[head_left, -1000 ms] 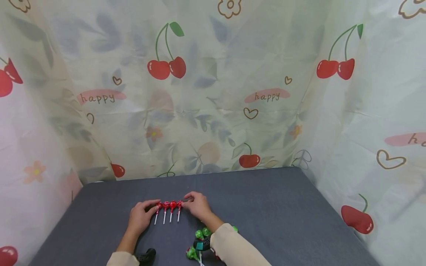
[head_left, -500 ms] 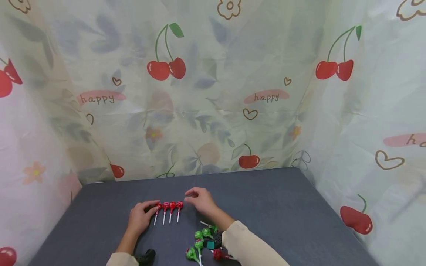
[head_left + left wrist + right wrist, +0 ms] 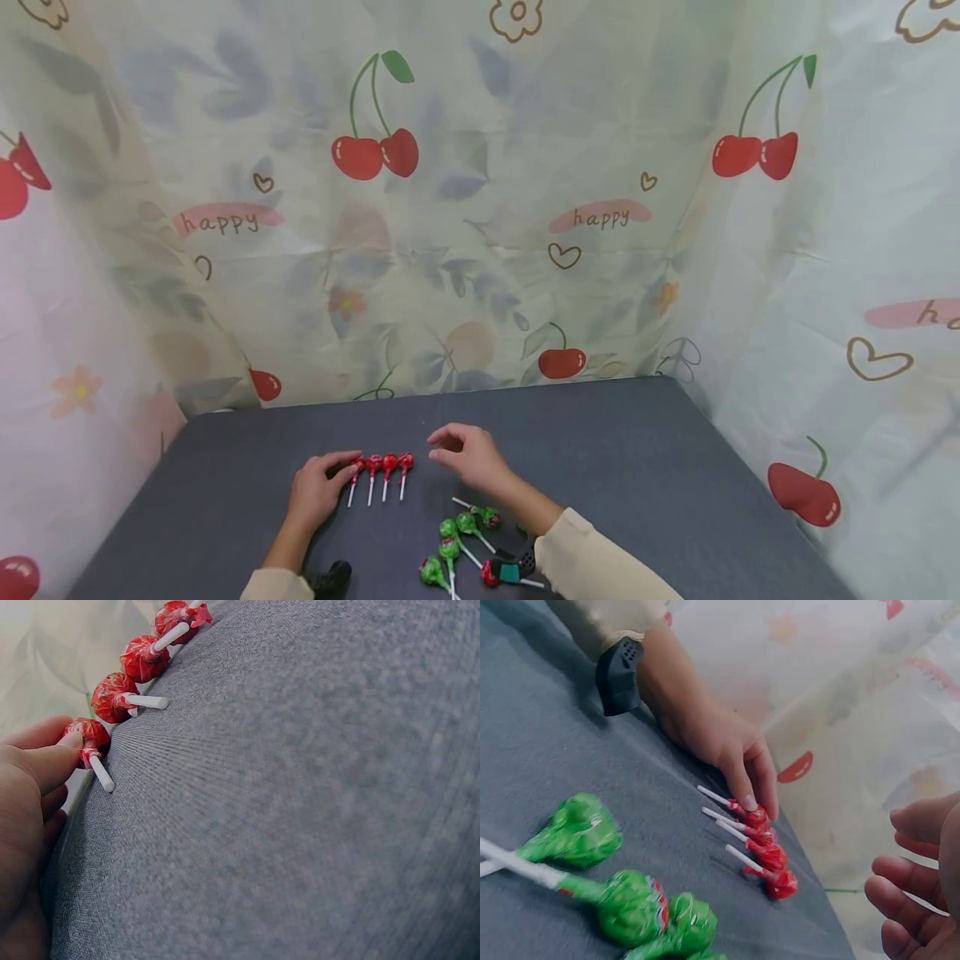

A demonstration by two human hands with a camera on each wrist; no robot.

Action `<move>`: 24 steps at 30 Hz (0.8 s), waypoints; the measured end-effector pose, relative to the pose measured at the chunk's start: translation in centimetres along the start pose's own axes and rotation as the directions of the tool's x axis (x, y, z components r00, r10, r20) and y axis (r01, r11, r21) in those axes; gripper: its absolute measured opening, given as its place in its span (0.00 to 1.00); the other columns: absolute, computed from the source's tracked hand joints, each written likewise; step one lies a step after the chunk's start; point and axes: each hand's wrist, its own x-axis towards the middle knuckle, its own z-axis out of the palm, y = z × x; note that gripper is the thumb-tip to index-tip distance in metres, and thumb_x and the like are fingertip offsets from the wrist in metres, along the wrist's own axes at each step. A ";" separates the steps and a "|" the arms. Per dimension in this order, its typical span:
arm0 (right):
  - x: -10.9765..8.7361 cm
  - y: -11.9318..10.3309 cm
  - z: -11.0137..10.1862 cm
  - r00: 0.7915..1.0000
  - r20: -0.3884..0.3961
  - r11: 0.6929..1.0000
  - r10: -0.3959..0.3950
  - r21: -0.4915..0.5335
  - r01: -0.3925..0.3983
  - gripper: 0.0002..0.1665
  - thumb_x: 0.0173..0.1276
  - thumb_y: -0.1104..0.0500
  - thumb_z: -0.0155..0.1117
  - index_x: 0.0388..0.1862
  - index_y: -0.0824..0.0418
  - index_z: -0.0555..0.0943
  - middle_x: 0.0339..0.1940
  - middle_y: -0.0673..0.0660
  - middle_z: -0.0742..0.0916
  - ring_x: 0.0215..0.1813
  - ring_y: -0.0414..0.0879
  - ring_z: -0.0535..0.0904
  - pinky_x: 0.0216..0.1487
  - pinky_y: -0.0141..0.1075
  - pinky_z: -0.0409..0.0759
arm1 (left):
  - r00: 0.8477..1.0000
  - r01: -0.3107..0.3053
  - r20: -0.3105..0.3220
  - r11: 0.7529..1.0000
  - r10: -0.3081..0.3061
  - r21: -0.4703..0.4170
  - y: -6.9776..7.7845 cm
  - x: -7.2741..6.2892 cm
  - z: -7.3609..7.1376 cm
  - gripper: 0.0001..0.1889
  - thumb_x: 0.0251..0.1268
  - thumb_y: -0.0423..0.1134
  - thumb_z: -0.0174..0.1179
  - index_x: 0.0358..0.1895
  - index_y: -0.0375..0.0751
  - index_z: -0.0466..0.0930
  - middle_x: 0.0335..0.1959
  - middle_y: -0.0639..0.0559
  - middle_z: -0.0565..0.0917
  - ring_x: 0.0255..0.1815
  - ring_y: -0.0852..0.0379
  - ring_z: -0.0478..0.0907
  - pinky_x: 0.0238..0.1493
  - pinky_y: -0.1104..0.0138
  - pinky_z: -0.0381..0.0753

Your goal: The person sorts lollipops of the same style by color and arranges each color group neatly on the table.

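Note:
Several red-wrapped lollipops (image 3: 389, 463) lie side by side in a row on the dark grey table, white sticks toward the person. At the row's left end my left hand (image 3: 313, 490) pinches the head of the outermost red lollipop (image 3: 90, 736) between thumb and fingers. My right hand (image 3: 476, 458) hovers just right of the row, fingers loosely bent and nothing in them. In the right wrist view, its fingers (image 3: 907, 881) show apart from the row. Below the right forearm lies a loose pile of green-wrapped lollipops (image 3: 449, 550).
Among the pile are a red lollipop (image 3: 490, 572), partly behind the right wrist's black band (image 3: 517, 567), and a green-and-red one (image 3: 491, 517). A cherry-printed curtain (image 3: 480, 275) encloses the table (image 3: 600, 467) at the back and sides.
My right hand has let go of the rightmost red lollipop in the row and drawn away to the right, uncovering more of the pile. The left hand stays put.

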 end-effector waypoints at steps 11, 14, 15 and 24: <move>-3.6 1.2 -2.0 0.997 0.024 0.993 -0.079 -0.086 0.081 0.07 0.64 0.62 0.69 0.42 0.56 0.85 0.30 0.44 0.83 0.33 0.38 0.78 0.34 0.33 0.76 | 1.000 -0.007 0.003 1.000 0.007 0.004 0.1 0.0 -0.1 0.14 0.64 0.38 0.65 0.52 0.44 0.86 0.48 0.42 0.83 0.50 0.42 0.76 0.53 0.46 0.70; -4.5 1.6 -2.3 0.993 0.049 0.990 -0.103 -0.094 0.107 0.07 0.63 0.63 0.69 0.41 0.57 0.85 0.29 0.44 0.83 0.32 0.37 0.77 0.33 0.32 0.76 | 1.000 -0.006 -0.002 1.000 0.006 0.003 0.2 0.0 -0.2 0.14 0.64 0.38 0.65 0.52 0.44 0.86 0.49 0.41 0.83 0.51 0.41 0.75 0.53 0.45 0.70; -4.9 1.7 -2.4 0.992 0.062 0.989 -0.108 -0.094 0.114 0.08 0.63 0.62 0.69 0.42 0.58 0.85 0.29 0.43 0.82 0.32 0.37 0.77 0.33 0.32 0.76 | 1.000 -0.005 -0.003 1.000 0.005 0.005 0.2 0.1 -0.2 0.14 0.64 0.38 0.65 0.52 0.44 0.85 0.49 0.41 0.83 0.51 0.41 0.75 0.53 0.45 0.70; -8.1 3.3 -2.6 0.957 0.153 0.953 -0.245 -0.144 0.267 0.11 0.61 0.60 0.71 0.43 0.60 0.85 0.31 0.47 0.84 0.33 0.37 0.77 0.35 0.32 0.77 | 1.000 -0.009 0.011 1.000 0.008 0.018 0.0 0.0 -0.1 0.15 0.65 0.38 0.64 0.54 0.44 0.85 0.50 0.41 0.83 0.52 0.41 0.75 0.54 0.45 0.69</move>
